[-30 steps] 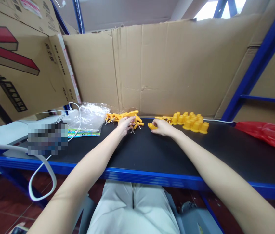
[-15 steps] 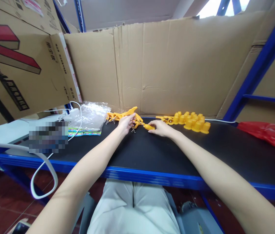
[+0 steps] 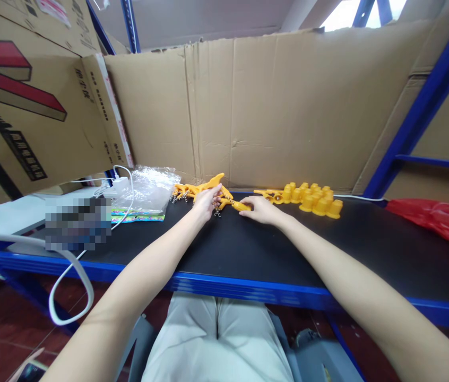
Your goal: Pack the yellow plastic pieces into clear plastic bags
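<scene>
My right hand (image 3: 263, 210) has its thumb and fingers closed around a yellow plastic piece (image 3: 241, 207) just above the black tabletop. To its left, my left hand (image 3: 206, 202) is at a pile of orange-yellow plastic pieces (image 3: 198, 188), fingers curled in. What those fingers pinch is hidden from me. Small silvery coiled bits, like springs or screws, show along the pile's front edge. Between the two hands, a metal bit sits at the left end of the held piece, close to another yellow piece (image 3: 223, 202).
Several yellow cup-shaped parts (image 3: 318, 201) stand in rows on the right, with flat yellow parts (image 3: 270, 194) beside them. Clear plastic bags (image 3: 147, 188) and a white cable (image 3: 132, 185) lie left. A red plastic bag (image 3: 435, 218) is far right. Cardboard (image 3: 296, 106) walls the back.
The yellow piece in my right hand has shifted very slightly left. My left hand stays at the pile, almost unmoved.
</scene>
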Action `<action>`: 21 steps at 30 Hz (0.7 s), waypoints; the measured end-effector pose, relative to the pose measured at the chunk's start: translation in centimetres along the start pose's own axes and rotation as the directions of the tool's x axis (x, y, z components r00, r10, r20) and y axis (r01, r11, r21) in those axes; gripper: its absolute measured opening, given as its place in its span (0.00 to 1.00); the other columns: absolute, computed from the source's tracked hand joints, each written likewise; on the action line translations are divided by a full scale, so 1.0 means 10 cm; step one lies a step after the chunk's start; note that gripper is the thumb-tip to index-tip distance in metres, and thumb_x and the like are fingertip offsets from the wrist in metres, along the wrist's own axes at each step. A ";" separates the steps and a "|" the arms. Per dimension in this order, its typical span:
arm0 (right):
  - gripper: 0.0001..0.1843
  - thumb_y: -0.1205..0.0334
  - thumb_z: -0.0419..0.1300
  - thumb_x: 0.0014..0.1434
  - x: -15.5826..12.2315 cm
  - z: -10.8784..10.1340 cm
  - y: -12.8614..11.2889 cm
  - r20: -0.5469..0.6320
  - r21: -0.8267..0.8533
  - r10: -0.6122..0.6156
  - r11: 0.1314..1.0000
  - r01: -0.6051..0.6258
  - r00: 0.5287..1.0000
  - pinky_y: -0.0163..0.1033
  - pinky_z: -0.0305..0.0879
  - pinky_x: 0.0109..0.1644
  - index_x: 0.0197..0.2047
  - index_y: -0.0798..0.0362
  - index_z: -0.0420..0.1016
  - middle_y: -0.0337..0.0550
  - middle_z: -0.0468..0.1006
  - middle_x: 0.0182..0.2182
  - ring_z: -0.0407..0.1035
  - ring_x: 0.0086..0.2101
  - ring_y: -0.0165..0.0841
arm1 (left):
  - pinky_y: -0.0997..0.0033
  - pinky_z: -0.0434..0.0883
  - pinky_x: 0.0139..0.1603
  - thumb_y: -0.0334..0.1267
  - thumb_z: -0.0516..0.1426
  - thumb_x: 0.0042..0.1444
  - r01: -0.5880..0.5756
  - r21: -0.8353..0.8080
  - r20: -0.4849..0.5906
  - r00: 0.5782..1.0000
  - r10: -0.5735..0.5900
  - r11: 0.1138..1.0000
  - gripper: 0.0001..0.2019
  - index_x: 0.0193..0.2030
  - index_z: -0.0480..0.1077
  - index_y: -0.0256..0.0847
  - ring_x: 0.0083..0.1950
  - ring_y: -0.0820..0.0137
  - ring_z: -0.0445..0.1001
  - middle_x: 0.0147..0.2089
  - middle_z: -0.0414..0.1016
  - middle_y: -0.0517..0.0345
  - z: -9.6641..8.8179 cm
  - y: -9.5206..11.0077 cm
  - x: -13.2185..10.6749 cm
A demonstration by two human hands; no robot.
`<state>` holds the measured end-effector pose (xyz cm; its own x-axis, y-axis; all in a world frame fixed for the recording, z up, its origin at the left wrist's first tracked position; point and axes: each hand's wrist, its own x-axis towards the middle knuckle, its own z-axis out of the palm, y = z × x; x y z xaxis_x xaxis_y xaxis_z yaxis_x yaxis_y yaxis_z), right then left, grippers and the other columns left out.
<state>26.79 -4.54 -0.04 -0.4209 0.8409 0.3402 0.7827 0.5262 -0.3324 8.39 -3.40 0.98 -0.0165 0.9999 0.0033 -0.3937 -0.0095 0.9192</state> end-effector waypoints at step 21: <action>0.17 0.63 0.61 0.51 0.02 0.01 0.13 -0.039 0.087 0.048 0.995 -0.045 0.998 0.38 0.63 0.49 0.46 0.54 0.74 0.45 0.77 0.43 0.70 0.42 0.33 | 0.77 0.62 0.25 0.47 0.60 0.50 -0.237 0.540 0.061 0.968 0.243 0.808 0.14 0.31 0.69 0.37 0.22 0.77 0.66 0.26 0.70 0.59 -0.16 -0.11 0.15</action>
<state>27.64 -3.67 -0.45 -0.3644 0.8597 0.3579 0.7577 0.4972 -0.4228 7.37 -1.92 -0.69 -0.0555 0.9665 0.2505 0.1818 -0.2369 0.9544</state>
